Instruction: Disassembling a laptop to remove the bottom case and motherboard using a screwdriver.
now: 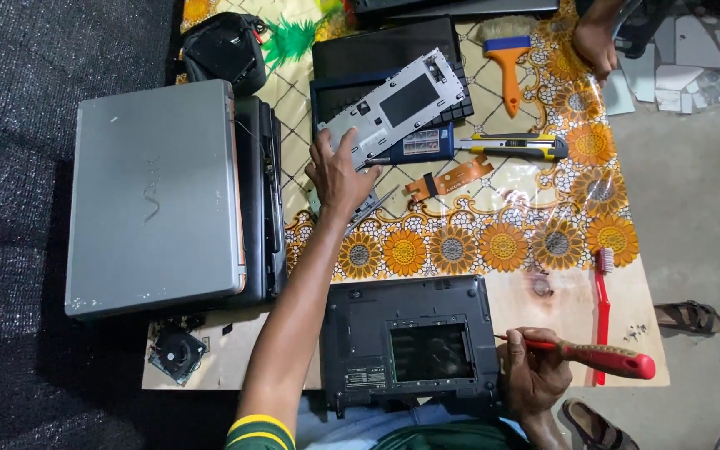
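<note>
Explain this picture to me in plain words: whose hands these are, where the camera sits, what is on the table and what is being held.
There is no machine here: a person works with bare hands, and the one camera sits on their head, looking down. Their left hand rests on a grey metal panel lying over a dark laptop part. Their right hand holds a red-handled screwdriver, its tip at the edge of an upturned black laptop base. On the flowered tablecloth lie an orange brush, a yellow utility knife, a red toothbrush, a closed silver laptop and a small fan. The hand at the top belongs to someone else.
</note>
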